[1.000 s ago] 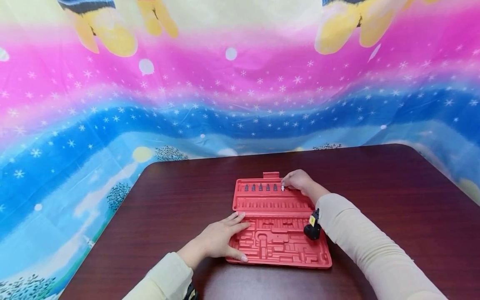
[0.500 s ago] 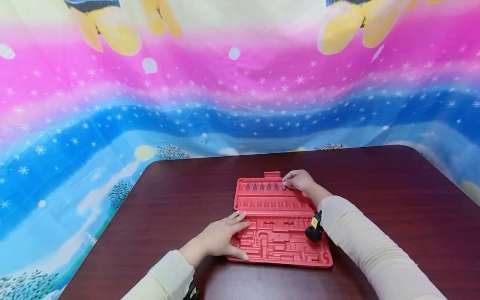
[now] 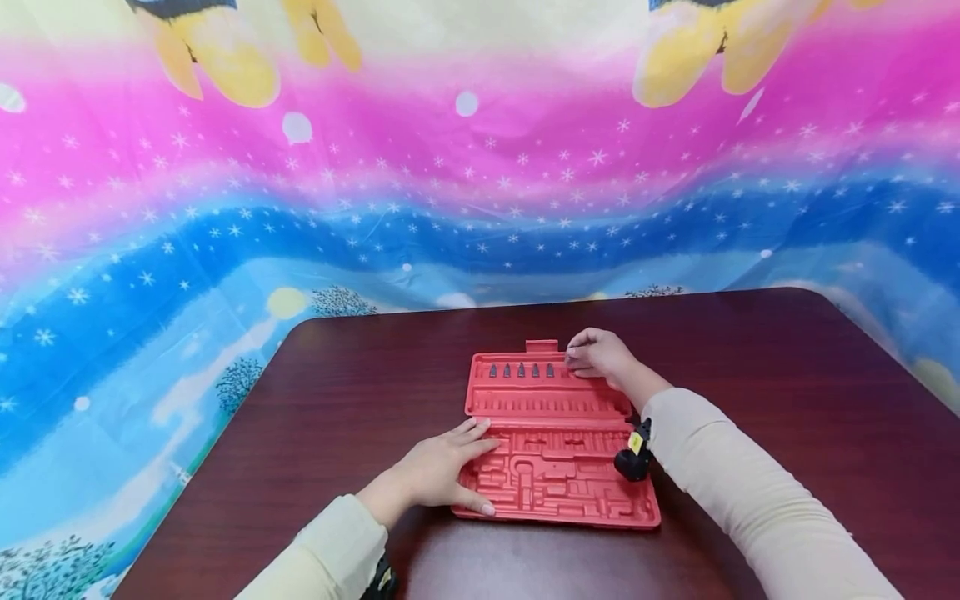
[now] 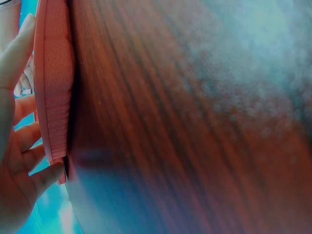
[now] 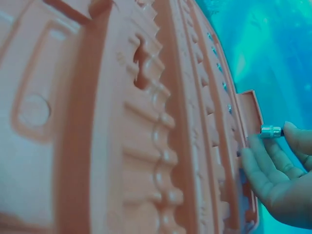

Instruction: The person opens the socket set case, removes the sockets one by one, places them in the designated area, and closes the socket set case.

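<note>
Right hand [image 3: 604,359] pinches a metal bit [image 5: 270,131] by the red case [image 3: 566,518], likely shifting bits singly; next wants careful aim. Left hand [image 3: 438,469], fingers spread, rests on it.

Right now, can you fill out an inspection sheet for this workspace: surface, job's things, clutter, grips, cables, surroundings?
Surface: dark red-brown table
Job's things: open red case, five small dark pieces in a row in its far half
Clutter: nothing seen
Grips: left grip rests on the case's left side; right grip pinches a small silver piece
Cables: nothing seen
Surroundings: pink-and-blue printed backdrop behind the table
</note>
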`<state>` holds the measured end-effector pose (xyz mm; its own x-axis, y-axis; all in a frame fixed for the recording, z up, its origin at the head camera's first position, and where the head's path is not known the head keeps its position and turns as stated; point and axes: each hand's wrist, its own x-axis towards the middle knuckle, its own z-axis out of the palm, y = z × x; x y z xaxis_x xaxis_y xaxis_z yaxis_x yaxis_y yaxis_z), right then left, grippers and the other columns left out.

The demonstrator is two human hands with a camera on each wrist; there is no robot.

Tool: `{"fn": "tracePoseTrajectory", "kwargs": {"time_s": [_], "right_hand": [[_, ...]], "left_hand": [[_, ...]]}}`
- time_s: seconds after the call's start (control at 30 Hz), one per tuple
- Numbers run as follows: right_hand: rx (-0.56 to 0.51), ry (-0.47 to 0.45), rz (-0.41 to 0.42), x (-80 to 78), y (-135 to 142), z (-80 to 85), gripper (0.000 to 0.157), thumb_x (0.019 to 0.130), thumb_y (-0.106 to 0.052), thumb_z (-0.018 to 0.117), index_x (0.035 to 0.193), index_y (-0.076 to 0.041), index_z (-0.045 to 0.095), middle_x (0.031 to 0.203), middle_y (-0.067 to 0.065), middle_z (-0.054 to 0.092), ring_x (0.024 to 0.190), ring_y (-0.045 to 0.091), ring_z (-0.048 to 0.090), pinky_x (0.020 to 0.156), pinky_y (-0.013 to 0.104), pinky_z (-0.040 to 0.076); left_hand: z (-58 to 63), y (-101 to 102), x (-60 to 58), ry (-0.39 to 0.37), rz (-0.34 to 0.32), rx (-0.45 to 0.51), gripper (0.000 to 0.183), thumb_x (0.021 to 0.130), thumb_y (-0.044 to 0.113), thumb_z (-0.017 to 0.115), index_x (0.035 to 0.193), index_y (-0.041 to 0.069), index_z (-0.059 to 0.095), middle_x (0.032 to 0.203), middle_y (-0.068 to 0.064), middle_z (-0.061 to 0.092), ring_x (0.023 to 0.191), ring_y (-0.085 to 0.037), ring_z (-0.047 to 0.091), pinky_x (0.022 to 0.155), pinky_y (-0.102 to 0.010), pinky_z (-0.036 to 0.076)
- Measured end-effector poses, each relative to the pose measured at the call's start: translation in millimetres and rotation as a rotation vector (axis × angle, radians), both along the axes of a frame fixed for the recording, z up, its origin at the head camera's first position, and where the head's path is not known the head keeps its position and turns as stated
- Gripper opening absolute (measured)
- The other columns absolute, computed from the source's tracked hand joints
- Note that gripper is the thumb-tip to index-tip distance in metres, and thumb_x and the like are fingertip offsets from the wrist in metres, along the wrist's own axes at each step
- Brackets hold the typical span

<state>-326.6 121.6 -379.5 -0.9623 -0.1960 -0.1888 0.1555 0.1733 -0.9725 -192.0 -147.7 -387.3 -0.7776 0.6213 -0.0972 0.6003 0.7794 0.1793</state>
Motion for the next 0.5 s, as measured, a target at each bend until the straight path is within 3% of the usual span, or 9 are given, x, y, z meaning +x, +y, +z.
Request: {"fn": "tracePoseTrajectory", "kwargs": {"time_s": [0.3,0.5], "right_hand": [[-0.060,-0.021,0.039,12.4,12,15.5,0.021,0.087,-0.005,0.049,0.105,0.005,0.043,0.086,0.011,0.060,0.093,0.034,0.055,0.078,0.041,0.044],[-0.108,-0.033,0.049,22.7,21,24.0,0.014,0.085,-0.004,0.050,0.098,0.001,0.045,0.089,0.012,0.059,0.086,0.027,0.059,0.080,0.041,0.043]], "left_hand": [[-0.4,0,0.1,0.002,-0.006,-0.001,0.085,0.063,0.069,0.053,0.131,0.021,0.040,0.139,-0.003,0.026,0.128,-0.019,0.017,0.095,-0.036,0.030],[-2.1,-1,0.6,0.014,-0.010,-0.001,0.085,0.062,0.070,0.052,0.130,0.021,0.040,0.139,-0.003,0.026,0.128,-0.019,0.017,0.095,-0.036,0.029]]}}
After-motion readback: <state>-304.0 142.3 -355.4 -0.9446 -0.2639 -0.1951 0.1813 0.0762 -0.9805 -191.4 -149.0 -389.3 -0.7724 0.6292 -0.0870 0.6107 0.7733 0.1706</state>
